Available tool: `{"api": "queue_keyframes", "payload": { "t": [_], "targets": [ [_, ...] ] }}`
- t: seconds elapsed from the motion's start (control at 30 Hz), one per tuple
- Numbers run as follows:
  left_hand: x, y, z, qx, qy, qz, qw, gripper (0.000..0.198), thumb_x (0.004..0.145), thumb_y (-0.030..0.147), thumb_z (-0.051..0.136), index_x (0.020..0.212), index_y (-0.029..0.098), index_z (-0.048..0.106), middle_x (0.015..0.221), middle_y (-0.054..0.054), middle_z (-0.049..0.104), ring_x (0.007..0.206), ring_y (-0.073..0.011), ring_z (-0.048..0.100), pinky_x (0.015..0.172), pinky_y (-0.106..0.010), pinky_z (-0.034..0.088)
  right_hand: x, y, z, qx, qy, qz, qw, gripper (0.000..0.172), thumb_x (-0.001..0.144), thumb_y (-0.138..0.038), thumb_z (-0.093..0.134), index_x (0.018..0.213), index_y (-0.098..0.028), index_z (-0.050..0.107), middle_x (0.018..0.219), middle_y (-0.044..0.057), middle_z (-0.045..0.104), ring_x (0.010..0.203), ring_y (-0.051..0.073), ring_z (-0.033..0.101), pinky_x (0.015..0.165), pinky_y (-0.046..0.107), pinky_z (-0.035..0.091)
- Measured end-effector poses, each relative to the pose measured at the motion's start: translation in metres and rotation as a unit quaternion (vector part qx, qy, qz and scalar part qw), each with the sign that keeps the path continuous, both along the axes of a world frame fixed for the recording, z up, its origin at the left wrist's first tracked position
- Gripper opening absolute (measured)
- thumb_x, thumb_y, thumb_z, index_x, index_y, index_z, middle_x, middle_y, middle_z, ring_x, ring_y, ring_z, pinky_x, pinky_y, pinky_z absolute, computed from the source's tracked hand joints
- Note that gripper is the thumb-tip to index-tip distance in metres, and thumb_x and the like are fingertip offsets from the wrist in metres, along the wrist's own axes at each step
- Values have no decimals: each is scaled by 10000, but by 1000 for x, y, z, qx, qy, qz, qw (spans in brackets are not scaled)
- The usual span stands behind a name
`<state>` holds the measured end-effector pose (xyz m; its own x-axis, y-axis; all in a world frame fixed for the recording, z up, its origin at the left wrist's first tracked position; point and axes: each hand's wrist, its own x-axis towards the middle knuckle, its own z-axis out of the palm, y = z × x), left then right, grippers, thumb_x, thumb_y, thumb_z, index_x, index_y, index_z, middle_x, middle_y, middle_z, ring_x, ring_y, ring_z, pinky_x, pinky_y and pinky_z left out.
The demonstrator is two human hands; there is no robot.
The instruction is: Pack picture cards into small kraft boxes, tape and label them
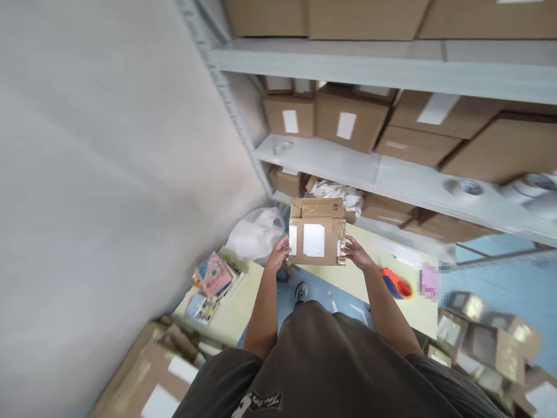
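Between my two hands I hold up a small brown cardboard box (328, 247), with a white label (314, 240) on the side towards me and shiny clear tape along its edges. My left hand (278, 253) grips its left end, and my right hand (355, 253) grips its right end. The fingers of both hands are partly hidden around the box ends. Beneath the box is a pale yellow table (418, 316), and an orange and blue tape dispenser (398, 283) lies on it to the right of my right forearm.
Grey shelves (331, 158) with several cardboard boxes (352, 119) rise ahead. Tape rolls (470, 187) sit on the right of one shelf. A white plastic bag (256, 233) and a pile of books (214, 276) are at left. More boxes (483, 342) stand on the blue floor at right.
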<state>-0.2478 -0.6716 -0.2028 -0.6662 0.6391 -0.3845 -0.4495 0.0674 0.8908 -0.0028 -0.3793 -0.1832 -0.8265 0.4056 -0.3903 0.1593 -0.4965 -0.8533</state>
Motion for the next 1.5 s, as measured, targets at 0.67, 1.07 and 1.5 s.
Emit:
{"api": "queue_keyframes", "payload": {
  "t": [0.67, 1.07, 1.5],
  "targets": [
    [109, -236, 19, -19, 70, 248, 966, 741, 690, 264, 794, 1414, 250, 635, 1077, -40, 676, 884, -182, 654, 713, -274, 528, -59, -173, 4, 20, 32, 193, 980, 652, 638, -285, 897, 1246, -309, 661, 1041, 28, 773, 912, 254, 724, 765, 373, 582],
    [76, -39, 4, 8, 51, -27, 998, 862, 663, 169, 750, 1477, 279, 490, 1050, -22, 714, 913, -206, 697, 809, -320, 554, 78, -78, 13, 61, -13, -45, 997, 658, 701, -315, 809, 1331, -353, 624, 1069, 20, 735, 938, 241, 670, 784, 381, 569],
    [101, 76, 11, -10, 43, -116, 992, 836, 714, 253, 750, 1511, 264, 496, 1015, -32, 726, 754, -164, 661, 618, -238, 495, 145, -8, -4, 48, -11, -122, 991, 747, 691, -287, 775, 1414, -364, 603, 1079, 14, 731, 928, 218, 679, 770, 345, 563]
  ]
}}
